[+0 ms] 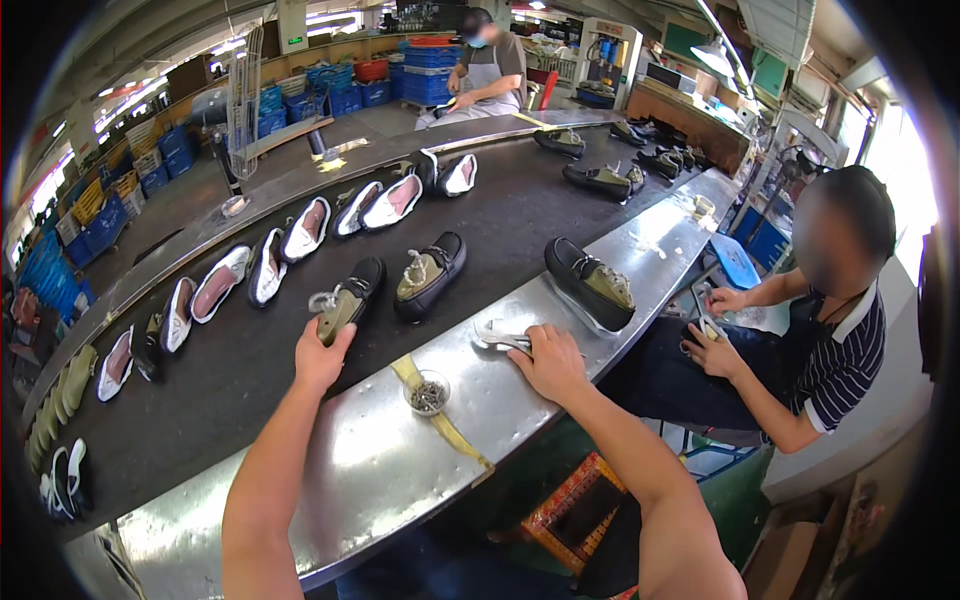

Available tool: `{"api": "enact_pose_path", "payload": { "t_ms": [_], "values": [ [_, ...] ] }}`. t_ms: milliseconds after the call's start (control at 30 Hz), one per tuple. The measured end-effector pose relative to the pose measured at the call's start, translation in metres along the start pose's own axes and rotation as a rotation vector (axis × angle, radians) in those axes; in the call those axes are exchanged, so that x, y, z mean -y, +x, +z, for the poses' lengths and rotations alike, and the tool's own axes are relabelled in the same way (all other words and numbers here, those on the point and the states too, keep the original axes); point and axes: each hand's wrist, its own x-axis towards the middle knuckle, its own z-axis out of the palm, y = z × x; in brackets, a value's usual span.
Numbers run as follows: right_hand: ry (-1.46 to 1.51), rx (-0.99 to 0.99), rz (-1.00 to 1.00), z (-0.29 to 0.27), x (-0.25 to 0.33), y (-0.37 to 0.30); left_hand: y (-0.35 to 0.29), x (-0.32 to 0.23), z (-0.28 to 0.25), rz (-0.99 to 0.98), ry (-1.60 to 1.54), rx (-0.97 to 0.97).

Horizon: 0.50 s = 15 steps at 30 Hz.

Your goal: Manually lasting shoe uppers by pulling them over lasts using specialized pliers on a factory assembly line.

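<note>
My left hand (322, 355) grips the heel end of a black and olive loafer (358, 293) on the dark belt, with a curl of pale lace or wire at its olive part. On the metal ledge, my right hand (552, 365) is closed around the handles of metal pliers (495, 337). Just right of the left one's shoe stands a similar loafer (430, 277) on the belt. Another black and olive loafer (590, 285) rests on the ledge beyond my right hand. Between my forearms sits a small round dish (428, 392) of metal bits, over a yellow tape strip (450, 437).
Shoes with white linings (220, 284) line the belt's far side. More dark shoes (600, 180) lie farther along. A seated co-worker (840, 290) works close on the right; another person (492, 75) sits across the belt. A patterned stool (575, 515) stands below the ledge.
</note>
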Motion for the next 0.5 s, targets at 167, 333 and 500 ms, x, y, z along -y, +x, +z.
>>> {"api": "enact_pose_path", "payload": {
  "t_ms": [167, 333, 500],
  "values": [
    [0.02, 0.056, 0.007, -0.004, 0.003, 0.005, 0.036, 0.007, 0.021, 0.103, 0.147, -0.003],
    [0.043, 0.098, 0.018, -0.003, 0.01, 0.014, 0.102, 0.058, 0.036, 0.141, 0.026, 0.053],
    [0.013, 0.11, 0.036, -0.007, -0.004, 0.007, 0.125, 0.063, -0.021, -0.024, 0.799, -0.4]
  ]
}}
